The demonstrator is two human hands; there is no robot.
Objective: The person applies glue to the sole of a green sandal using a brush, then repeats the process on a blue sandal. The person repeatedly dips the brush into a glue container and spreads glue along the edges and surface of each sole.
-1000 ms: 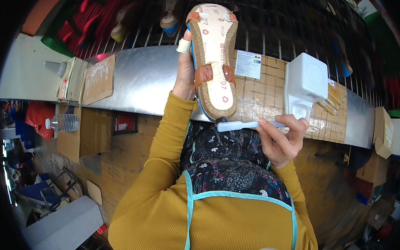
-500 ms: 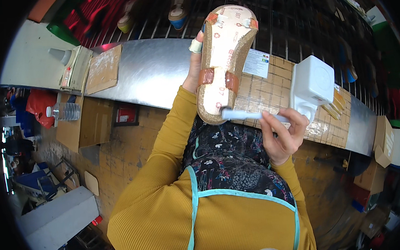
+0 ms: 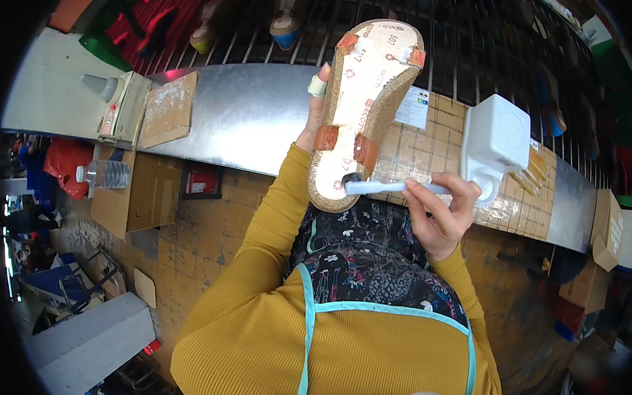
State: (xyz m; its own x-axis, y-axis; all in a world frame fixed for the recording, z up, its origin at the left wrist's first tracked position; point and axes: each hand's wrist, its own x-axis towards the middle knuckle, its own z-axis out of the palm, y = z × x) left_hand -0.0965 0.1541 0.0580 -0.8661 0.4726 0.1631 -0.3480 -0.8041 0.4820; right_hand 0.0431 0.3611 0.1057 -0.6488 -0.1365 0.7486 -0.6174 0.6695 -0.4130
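My left hand (image 3: 314, 114) grips a sandal (image 3: 365, 100) along its left edge, with a pale wrap on the thumb; its other fingers are hidden behind. The pale underside faces me, printed in red, with a cork-coloured rim and brown strap ends folded onto it. The heel end points toward my body. Between the fingers of my right hand (image 3: 443, 211) is a brush (image 3: 384, 187) with a pale blue handle and dark bristles. Its bristles are at the heel of the sole and appear to touch it.
Right of the sandal, a white plastic container (image 3: 499, 132) stands on taped cardboard (image 3: 436, 143) covering the metal bench (image 3: 242, 108). A cardboard piece (image 3: 169, 109) lies at left. Beyond the bench runs a rack of metal rods (image 3: 459, 51) carrying several shoes. A plastic bottle (image 3: 108, 174) is at far left.
The sandal has come slightly down toward me and tilted a little, its toe end to the right. The brush head has shifted slightly left and down on the heel, its handle now more level.
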